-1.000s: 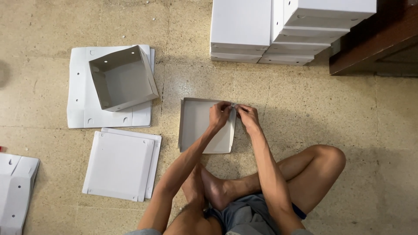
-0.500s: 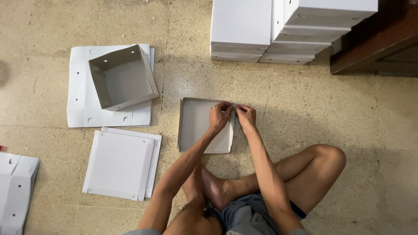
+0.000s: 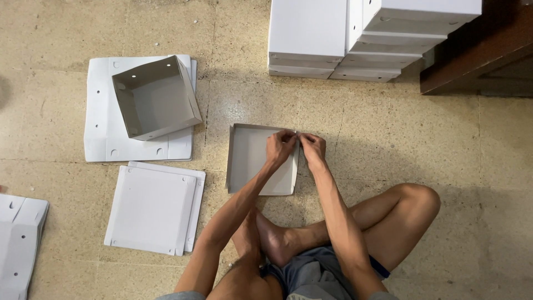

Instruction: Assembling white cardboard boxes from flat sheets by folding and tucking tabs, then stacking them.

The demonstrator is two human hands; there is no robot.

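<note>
A shallow grey cardboard lid (image 3: 251,161) lies on the tiled floor in front of my crossed legs. My left hand (image 3: 279,146) pinches its far right corner from the inside. My right hand (image 3: 312,149) grips the same corner from the outside, fingers pressed on the folded flap. Both hands meet at that corner, touching each other.
A folded open box (image 3: 155,97) sits on flat white sheets (image 3: 99,111) at the left. More flat sheets (image 3: 152,208) lie nearer, and others (image 3: 19,239) at the left edge. Stacked white boxes (image 3: 355,36) stand at the back, beside dark wooden furniture (image 3: 477,55).
Both hands stay at the lid's far right corner; the fingers have shifted slightly along the flap. The lid has barely moved.
</note>
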